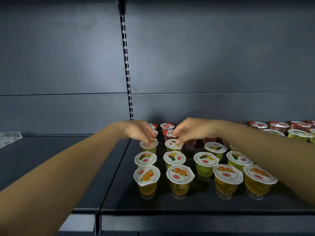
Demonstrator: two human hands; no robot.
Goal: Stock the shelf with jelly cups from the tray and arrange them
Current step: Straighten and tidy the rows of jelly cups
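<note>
1. Your left hand (138,132) pinches the lid rim of a green jelly cup (149,145) at the left end of the third row on the shelf (119,193).
2. Your right hand (190,130) pinches the neighbouring green cup (173,145) just beside it.
3. Orange cups (147,180) stand in the front row, pineapple-lidded green ones (145,159) behind them, and red cups (167,126) at the back.

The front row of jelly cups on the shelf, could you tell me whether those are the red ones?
No, the front row of jelly cups holds yellow-orange jelly under lids printed with oranges; the red cups stand at the back.
</note>
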